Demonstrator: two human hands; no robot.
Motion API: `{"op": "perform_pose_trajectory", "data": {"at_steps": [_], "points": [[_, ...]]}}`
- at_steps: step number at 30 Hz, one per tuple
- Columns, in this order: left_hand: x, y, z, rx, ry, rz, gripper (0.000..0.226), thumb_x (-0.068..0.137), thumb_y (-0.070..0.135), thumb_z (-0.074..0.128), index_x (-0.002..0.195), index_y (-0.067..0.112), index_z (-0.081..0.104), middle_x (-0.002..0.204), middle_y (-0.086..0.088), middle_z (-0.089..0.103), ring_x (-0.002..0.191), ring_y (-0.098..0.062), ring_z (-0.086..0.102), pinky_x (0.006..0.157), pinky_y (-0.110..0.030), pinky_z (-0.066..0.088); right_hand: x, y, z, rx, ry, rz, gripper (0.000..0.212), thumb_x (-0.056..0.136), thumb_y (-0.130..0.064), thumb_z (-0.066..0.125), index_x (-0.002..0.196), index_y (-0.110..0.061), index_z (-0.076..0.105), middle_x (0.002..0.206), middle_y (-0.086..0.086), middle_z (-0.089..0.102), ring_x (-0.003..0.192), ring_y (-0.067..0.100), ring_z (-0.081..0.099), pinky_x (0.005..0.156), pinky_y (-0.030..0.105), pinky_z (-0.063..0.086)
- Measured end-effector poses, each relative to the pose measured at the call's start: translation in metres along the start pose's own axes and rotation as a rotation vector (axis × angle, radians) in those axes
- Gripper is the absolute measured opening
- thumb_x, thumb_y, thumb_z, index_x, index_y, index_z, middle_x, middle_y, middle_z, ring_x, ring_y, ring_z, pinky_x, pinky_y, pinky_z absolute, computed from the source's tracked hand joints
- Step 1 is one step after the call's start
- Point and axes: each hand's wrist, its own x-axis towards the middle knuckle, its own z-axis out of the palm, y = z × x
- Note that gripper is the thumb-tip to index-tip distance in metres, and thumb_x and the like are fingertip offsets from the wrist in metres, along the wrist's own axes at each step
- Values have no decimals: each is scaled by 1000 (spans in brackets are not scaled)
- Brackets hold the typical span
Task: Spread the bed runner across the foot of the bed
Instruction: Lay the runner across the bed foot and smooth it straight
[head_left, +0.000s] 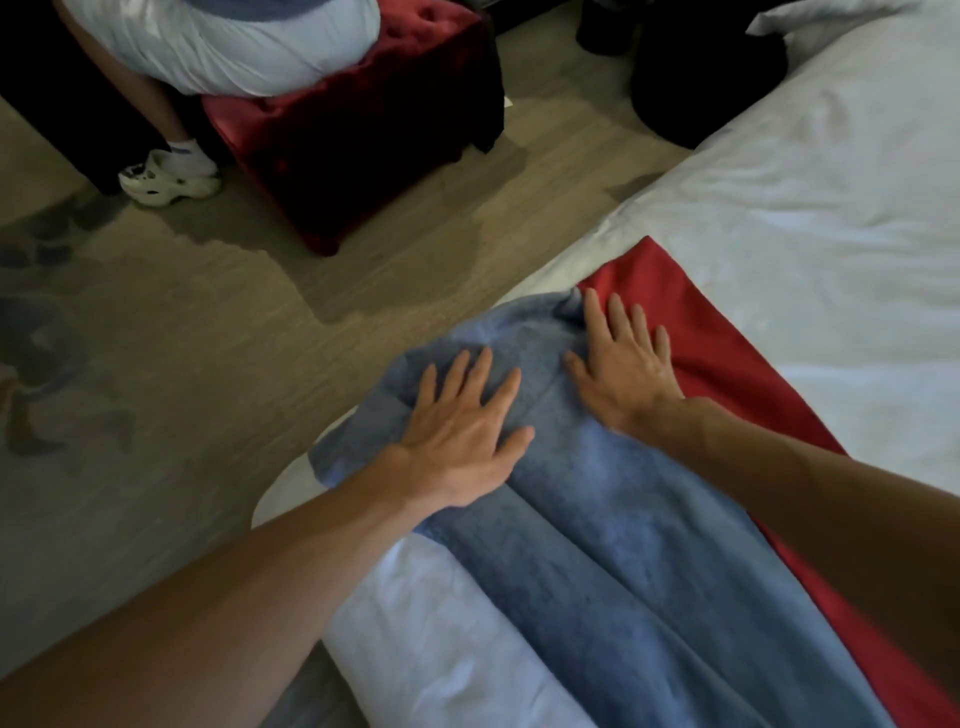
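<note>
left hand (462, 431), right hand (623, 364) flat on blue runner (623, 545), seemingly red-backed

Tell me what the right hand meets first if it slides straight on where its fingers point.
The right hand crosses the last bit of red runner, then probably the white sheet at the bed's edge.

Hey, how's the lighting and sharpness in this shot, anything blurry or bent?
Head view: dim overall, darkest along the top around the red stool; the white bedding is brightest, slightly washed out. Head view: left hand and right hand, flat on the blue runner, look fairly sharp; forearms near the bottom go soft. Head view: the wide lens seems to bow the bed edge.
</note>
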Motion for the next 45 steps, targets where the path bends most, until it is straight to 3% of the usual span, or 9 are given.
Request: {"op": "perform_pose_trajectory", "data": {"at_steps": [10,16,25,29,34,37,41,43,45], "points": [[17,106,-2,69,132,290,69,92,53,34,150,22,15,158,-13,8,145,-27,5,116,-48,8,-80,64,-44,55,158,52,64,97,-40,36,151,-15,11,157,17,14,145,32,8,116,46,6],[9,225,12,108,84,533,69,93,53,30,150,22,9,159,-12,4,145,-26,2,117,-47,5,-179,169,-59,102,198,254,60,98,-43,31,150,-18,14,158,14,14,146,30,5,117,46,5],[-45,383,65,186,20,732,65,94,52,27,150,26,7,159,-9,6,145,-26,5,116,-47,8,-365,321,-51,90,147,566,56,97,-41,37,148,-21,24,156,14,22,144,30,14,116,43,12],[-55,414,88,255,10,739,57,97,46,28,149,27,16,157,-6,17,144,-25,11,114,-46,13,-421,357,-44,103,36,539,55,94,-39,42,145,-21,32,152,16,30,140,29,27,114,41,20],[-52,431,104,361,-13,661,45,99,37,33,143,26,30,144,0,39,135,-22,29,109,-44,19,-452,380,-31,71,-98,470,52,90,-44,46,136,-19,43,127,9,57,118,27,51,107,42,28],[-50,435,109,410,22,623,34,98,37,38,129,26,45,126,1,49,119,-20,41,103,-41,24,-452,386,-25,55,-129,439,52,85,-42,51,132,-19,46,120,9,56,113,29,52,106,44,28],[-42,436,112,468,90,627,23,97,39,40,111,27,54,113,3,53,109,-19,46,101,-42,24,-442,390,-18,103,-217,399,73,77,-29,57,144,-23,30,134,5,47,128,27,41,113,52,14],[-38,438,113,478,111,619,22,97,38,41,108,26,55,110,4,55,108,-20,47,101,-44,22,-434,392,-17,101,-264,409,67,75,-24,59,138,-22,38,125,4,53,120,27,47,110,49,22],[-34,440,112,485,134,618,22,96,38,41,106,26,56,108,4,57,106,-20,48,102,-45,22,-426,396,-18,87,-249,420,46,73,-19,60,117,-20,50,104,1,59,102,25,55,100,44,32]]}}
